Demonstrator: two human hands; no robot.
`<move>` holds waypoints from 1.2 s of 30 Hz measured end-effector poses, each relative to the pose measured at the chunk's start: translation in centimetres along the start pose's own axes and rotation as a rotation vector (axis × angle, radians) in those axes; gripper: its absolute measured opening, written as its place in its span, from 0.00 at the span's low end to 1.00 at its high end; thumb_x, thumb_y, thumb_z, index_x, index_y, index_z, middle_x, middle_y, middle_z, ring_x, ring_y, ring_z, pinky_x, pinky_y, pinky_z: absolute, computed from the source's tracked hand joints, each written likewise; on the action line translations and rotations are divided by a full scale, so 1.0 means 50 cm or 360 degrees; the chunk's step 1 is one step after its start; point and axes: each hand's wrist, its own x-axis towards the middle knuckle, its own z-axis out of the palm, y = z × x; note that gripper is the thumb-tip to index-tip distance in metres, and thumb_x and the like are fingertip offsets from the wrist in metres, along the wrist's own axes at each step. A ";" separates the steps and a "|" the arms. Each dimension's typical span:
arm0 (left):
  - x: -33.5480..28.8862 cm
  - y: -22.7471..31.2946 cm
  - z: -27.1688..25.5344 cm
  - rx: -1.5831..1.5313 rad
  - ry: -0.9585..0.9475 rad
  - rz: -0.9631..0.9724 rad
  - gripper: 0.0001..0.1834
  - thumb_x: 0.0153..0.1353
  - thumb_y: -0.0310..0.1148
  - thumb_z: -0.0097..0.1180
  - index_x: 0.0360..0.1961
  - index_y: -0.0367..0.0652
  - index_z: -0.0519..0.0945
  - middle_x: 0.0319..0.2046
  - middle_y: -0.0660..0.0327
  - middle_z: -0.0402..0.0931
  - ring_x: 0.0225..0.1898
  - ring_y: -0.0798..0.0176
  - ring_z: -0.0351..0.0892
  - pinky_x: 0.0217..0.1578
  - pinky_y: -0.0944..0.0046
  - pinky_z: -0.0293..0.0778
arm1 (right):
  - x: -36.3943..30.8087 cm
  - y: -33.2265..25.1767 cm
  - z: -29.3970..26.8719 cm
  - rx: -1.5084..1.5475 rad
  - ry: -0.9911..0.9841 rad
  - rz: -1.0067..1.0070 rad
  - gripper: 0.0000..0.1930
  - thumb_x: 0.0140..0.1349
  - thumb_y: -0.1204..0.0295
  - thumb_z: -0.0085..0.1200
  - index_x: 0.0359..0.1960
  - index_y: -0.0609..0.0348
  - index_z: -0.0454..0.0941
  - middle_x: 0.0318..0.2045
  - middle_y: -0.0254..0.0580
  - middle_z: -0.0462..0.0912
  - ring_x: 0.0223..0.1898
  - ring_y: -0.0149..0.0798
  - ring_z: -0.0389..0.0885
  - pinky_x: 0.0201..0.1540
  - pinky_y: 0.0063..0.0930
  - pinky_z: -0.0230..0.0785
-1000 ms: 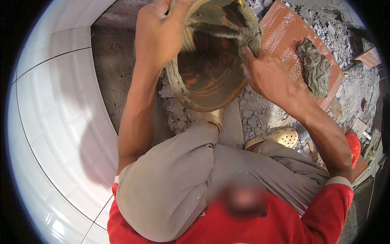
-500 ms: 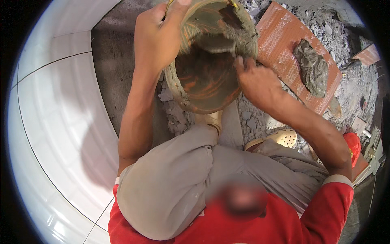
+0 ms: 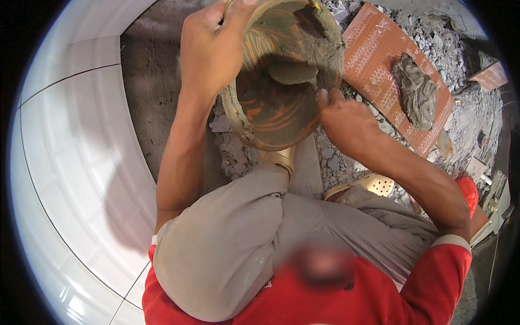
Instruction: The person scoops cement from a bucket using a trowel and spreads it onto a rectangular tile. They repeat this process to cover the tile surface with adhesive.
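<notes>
Tilted toward me is a round bucket (image 3: 279, 138), its inside smeared with grey mortar and orange streaks showing through. My left hand (image 3: 212, 57) is closed on the bucket's rim at the upper left, beside a thin yellow handle. A trowel, its flat blade (image 3: 292, 73) coated in mortar, lies inside the bucket. My right hand (image 3: 349, 116) is closed around the trowel's handle at the bucket's right edge; the fingers hide most of that handle. To the right, a lump of mortar (image 3: 416, 95) rests on the ribbed back of a reddish-brown tile (image 3: 374, 46).
Glossy white tiles (image 3: 81, 146) cover the surface at my left, beside a dark bare strip (image 3: 154, 81). Grey rubble (image 3: 333, 157) lies around my cream clogs (image 3: 374, 184). A broken tile piece (image 3: 490, 75) and a red object (image 3: 467, 194) are at far right.
The trowel blade has shifted a little down and right within the bucket and shows more sharply. My right hand has dropped slightly with it. My left hand keeps its grip on the bucket.
</notes>
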 end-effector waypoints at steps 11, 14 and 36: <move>-0.050 0.048 -0.020 0.0287 -0.0118 -0.0039 0.25 0.70 0.50 0.58 0.47 0.35 0.87 0.33 0.62 0.84 0.38 0.71 0.77 0.44 0.68 0.73 | 0.033 -0.020 -0.077 -0.0147 0.0077 -0.0176 0.10 0.60 0.78 0.55 0.40 0.72 0.83 0.41 0.61 0.82 0.42 0.58 0.88 0.40 0.45 0.84; -0.077 0.046 -0.004 0.0127 -0.0141 0.0268 0.20 0.72 0.45 0.59 0.45 0.35 0.87 0.29 0.60 0.82 0.32 0.70 0.74 0.37 0.66 0.72 | 0.019 -0.014 -0.063 -0.0107 0.0102 -0.0390 0.10 0.60 0.78 0.54 0.39 0.72 0.83 0.40 0.62 0.83 0.41 0.59 0.88 0.40 0.45 0.84; -0.096 0.050 -0.071 -0.0163 0.0182 0.0340 0.28 0.78 0.48 0.50 0.52 0.28 0.84 0.41 0.58 0.85 0.44 0.67 0.80 0.49 0.68 0.73 | -0.008 0.048 0.001 0.2220 -0.0499 -0.0256 0.25 0.73 0.57 0.55 0.58 0.70 0.77 0.33 0.45 0.83 0.27 0.33 0.82 0.26 0.30 0.78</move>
